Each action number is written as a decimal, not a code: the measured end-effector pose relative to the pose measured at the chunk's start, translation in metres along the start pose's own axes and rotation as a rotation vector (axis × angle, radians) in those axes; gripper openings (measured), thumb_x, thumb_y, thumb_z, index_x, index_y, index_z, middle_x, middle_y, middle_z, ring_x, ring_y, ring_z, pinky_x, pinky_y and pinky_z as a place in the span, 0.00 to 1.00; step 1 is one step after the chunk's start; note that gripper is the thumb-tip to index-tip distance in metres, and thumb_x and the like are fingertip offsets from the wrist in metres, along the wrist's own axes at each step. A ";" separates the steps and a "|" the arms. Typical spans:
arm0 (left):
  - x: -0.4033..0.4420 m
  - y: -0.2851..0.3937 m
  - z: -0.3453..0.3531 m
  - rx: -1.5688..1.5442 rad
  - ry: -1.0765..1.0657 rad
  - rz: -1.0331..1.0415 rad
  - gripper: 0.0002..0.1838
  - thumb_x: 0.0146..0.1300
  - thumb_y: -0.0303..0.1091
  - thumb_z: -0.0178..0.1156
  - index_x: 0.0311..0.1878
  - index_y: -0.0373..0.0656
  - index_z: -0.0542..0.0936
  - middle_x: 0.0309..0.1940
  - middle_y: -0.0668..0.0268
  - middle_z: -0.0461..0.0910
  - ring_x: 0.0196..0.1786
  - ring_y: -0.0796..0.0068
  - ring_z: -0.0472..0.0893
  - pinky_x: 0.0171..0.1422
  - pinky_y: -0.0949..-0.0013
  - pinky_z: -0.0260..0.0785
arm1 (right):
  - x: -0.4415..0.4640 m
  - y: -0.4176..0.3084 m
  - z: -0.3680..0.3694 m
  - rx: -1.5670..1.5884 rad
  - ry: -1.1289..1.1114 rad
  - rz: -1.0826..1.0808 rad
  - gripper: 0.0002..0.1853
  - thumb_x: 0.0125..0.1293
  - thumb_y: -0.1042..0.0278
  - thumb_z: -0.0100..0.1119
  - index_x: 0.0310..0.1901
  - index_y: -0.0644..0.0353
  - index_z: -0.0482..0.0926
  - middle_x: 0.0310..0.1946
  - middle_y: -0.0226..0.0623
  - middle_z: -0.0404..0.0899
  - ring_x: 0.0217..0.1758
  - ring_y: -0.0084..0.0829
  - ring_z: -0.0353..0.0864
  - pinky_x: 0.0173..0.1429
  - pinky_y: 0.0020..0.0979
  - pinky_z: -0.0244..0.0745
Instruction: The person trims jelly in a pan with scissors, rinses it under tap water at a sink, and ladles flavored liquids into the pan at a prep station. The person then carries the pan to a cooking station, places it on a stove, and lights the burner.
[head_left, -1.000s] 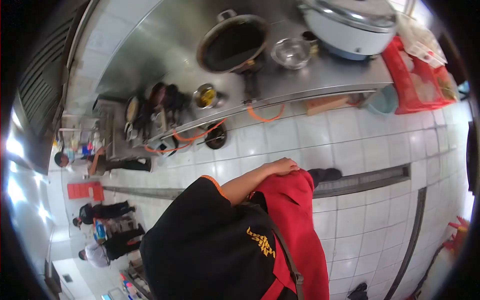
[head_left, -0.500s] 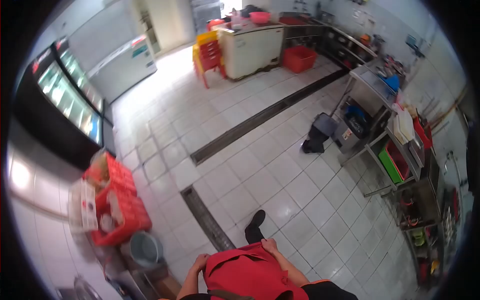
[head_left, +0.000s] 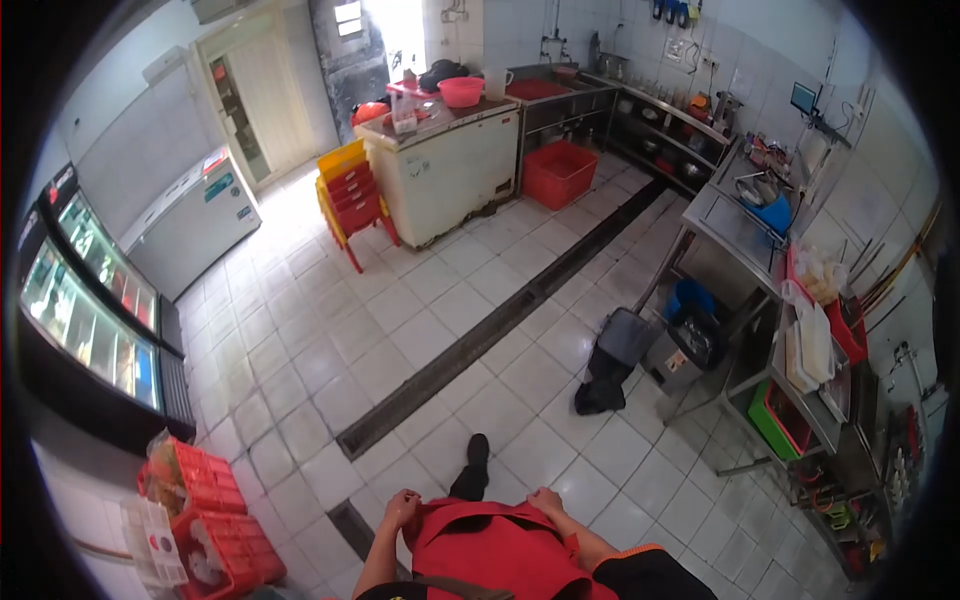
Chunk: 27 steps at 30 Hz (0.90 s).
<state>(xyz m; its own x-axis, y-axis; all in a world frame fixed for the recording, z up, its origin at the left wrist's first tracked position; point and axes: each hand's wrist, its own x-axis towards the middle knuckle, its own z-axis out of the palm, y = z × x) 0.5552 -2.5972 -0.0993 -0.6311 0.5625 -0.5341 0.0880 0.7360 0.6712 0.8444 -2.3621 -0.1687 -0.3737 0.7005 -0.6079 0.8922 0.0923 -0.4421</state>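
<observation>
A red apron [head_left: 495, 548] spreads across the front of my body at the bottom of the head view. My left hand [head_left: 403, 507] pinches its left edge, fingers closed on the cloth. At the opposite edge, my right hand [head_left: 544, 499] grips the fabric with curled fingers. Between the two hands the cloth hangs in a loose fold. One black shoe [head_left: 478, 452] of mine shows on the tiles beyond the apron.
Dark drain grating [head_left: 500, 320] crosses the tiled floor. Red crates [head_left: 215, 540] and a glass-door fridge [head_left: 95, 310] stand left. Ahead are stacked stools [head_left: 352, 200] and a white chest freezer [head_left: 445, 180]. A trash bin [head_left: 675, 360] and steel table [head_left: 735, 235] line the right.
My view has tilted up, so the room sits lower in it and more of the back wall shows. Both hands still hold the apron; my left hand appears slightly higher.
</observation>
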 end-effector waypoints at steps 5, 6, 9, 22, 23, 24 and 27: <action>0.168 0.121 0.002 0.243 -0.178 0.180 0.16 0.59 0.43 0.56 0.43 0.42 0.81 0.38 0.54 0.83 0.45 0.59 0.81 0.51 0.62 0.72 | 0.095 0.017 -0.057 0.270 0.121 0.442 0.26 0.50 0.52 0.59 0.47 0.61 0.78 0.45 0.49 0.80 0.52 0.46 0.78 0.57 0.38 0.72; 0.199 0.155 0.005 0.294 -0.203 0.250 0.17 0.59 0.44 0.56 0.43 0.43 0.81 0.38 0.54 0.82 0.45 0.58 0.81 0.51 0.62 0.72 | 0.111 0.020 -0.078 0.268 0.169 0.556 0.25 0.51 0.52 0.58 0.45 0.64 0.78 0.44 0.50 0.80 0.50 0.47 0.79 0.58 0.36 0.72; 0.304 0.250 0.020 0.406 -0.335 0.295 0.17 0.59 0.45 0.55 0.43 0.43 0.81 0.38 0.54 0.82 0.45 0.57 0.81 0.51 0.61 0.72 | 0.159 0.037 -0.120 0.371 0.170 0.701 0.17 0.55 0.60 0.56 0.39 0.66 0.79 0.37 0.48 0.82 0.41 0.44 0.83 0.48 0.38 0.78; 0.563 0.491 0.088 0.332 -0.297 0.306 0.15 0.54 0.41 0.57 0.43 0.44 0.81 0.37 0.54 0.82 0.41 0.59 0.82 0.47 0.62 0.74 | 0.368 0.005 -0.263 0.627 0.114 0.620 0.09 0.59 0.67 0.54 0.32 0.64 0.78 0.26 0.42 0.80 0.26 0.34 0.83 0.26 0.34 0.78; 0.579 0.494 0.082 0.329 -0.284 0.284 0.15 0.54 0.41 0.57 0.43 0.44 0.81 0.37 0.54 0.82 0.41 0.59 0.82 0.47 0.62 0.74 | 0.399 0.002 -0.281 0.569 0.122 0.582 0.09 0.59 0.66 0.54 0.32 0.64 0.78 0.26 0.42 0.80 0.26 0.34 0.83 0.26 0.34 0.78; 0.584 0.497 0.077 0.375 -0.320 0.253 0.14 0.56 0.39 0.58 0.44 0.45 0.80 0.35 0.56 0.82 0.39 0.62 0.82 0.45 0.63 0.74 | 0.431 0.001 -0.299 0.504 0.140 0.538 0.10 0.59 0.65 0.54 0.32 0.64 0.78 0.26 0.42 0.80 0.25 0.34 0.83 0.26 0.34 0.78; 0.618 0.481 0.063 0.239 -0.276 0.035 0.15 0.54 0.38 0.59 0.44 0.45 0.81 0.35 0.58 0.83 0.39 0.64 0.82 0.45 0.64 0.74 | 0.566 -0.009 -0.366 0.296 0.202 0.246 0.10 0.59 0.64 0.54 0.32 0.63 0.78 0.26 0.42 0.80 0.25 0.34 0.82 0.26 0.33 0.78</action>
<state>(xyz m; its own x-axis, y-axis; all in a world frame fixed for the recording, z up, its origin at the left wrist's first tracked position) 0.2558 -1.8715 -0.1390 -0.3953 0.6455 -0.6536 0.3039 0.7633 0.5701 0.7178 -1.7073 -0.2670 -0.0756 0.8035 -0.5905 0.8261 -0.2812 -0.4883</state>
